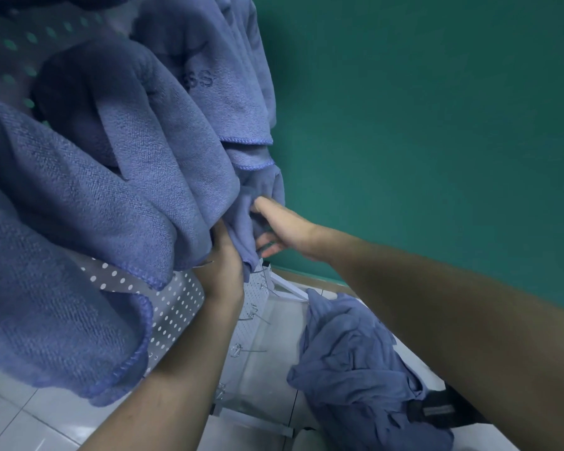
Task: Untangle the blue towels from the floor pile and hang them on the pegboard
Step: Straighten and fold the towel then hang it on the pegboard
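A blue towel (241,229) hangs against the pegboard (176,307) between both hands. The left hand (223,255) is partly hidden under the cloth, grip unclear; the right hand (280,227) pinches its right fold. More towels (355,362) lie piled on the floor (30,424), near right.

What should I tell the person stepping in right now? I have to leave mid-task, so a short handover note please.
Left hand: reaches up under the hanging towels, pressed against a towel's lower edge; its fingers are hidden by cloth.
Right hand: grips a fold of the small hanging towel, thumb on top.
Pegboard: several blue towels already hang on it; bare metal hooks show lower down.
Floor pile: still a crumpled heap of blue towels on the tiles by the green wall.
Done: several towels hung. Left: finish settling this towel, then untangle and hang the pile.
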The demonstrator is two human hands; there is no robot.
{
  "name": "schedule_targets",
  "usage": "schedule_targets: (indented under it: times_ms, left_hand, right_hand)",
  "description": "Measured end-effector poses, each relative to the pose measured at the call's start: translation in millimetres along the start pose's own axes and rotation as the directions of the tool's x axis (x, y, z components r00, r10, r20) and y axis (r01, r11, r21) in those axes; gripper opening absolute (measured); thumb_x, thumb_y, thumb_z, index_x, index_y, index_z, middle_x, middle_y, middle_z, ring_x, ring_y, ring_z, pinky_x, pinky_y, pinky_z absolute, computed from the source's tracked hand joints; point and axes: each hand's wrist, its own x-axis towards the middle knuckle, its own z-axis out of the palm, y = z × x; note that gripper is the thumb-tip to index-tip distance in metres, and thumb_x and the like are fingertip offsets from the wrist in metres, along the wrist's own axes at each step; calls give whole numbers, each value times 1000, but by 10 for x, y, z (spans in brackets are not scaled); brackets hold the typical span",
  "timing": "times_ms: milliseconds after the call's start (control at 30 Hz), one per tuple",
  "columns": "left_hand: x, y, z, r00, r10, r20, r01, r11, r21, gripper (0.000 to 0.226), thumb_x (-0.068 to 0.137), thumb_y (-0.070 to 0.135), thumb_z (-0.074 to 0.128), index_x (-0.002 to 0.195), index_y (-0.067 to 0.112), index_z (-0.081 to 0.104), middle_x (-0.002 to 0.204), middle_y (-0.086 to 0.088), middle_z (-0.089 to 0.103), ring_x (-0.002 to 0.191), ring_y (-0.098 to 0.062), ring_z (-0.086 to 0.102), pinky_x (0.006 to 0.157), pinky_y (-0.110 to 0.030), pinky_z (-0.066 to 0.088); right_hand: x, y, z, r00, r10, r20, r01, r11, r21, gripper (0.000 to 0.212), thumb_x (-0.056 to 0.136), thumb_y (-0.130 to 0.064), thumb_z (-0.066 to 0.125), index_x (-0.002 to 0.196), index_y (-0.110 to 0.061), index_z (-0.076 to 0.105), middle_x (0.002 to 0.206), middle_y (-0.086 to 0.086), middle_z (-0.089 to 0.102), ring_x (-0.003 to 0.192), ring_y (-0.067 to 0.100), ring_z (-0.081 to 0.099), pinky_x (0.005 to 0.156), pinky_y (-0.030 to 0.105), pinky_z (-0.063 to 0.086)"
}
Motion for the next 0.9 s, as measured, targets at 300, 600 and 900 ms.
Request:
schedule_targets:
  times_ms: [300, 600, 900]
  left_hand:
    - [-161, -55, 9, 999, -32, -4, 28, 923, -384, 26, 94, -3, 53, 111, 16, 61, 129, -19, 62, 122, -30, 58, 110, -47, 42]
    - [-364, -408, -155, 963, 269, 13, -268, 951, 156, 40, 80, 19, 68, 115, 2, 57, 122, -22, 57, 115, -40, 48, 98, -48, 39]
    - [-759, -165, 34, 824, 202, 529, -277, 959, 66, 28, 84, 8, 71, 100, 25, 56, 100, 6, 52, 78, -14, 56, 79, -36, 50]
  right_hand:
    - [1, 176, 35, 970, -233, -64, 201, 925, -323, 19, 91, -29, 72, 94, -30, 53, 87, -16, 62, 73, -11, 58, 66, 11, 44]
    - [-6, 351, -27, 987, -123, -100, 38, 793, -608, 48, 78, -53, 75, 112, -25, 55, 105, -2, 64, 95, 21, 62, 87, 39, 53]
    - [-613, 832, -679, 979, 42, -200, -163, 751, -639, 32, 89, -37, 69, 119, -30, 60, 94, -8, 60, 89, 15, 59, 80, 27, 46]
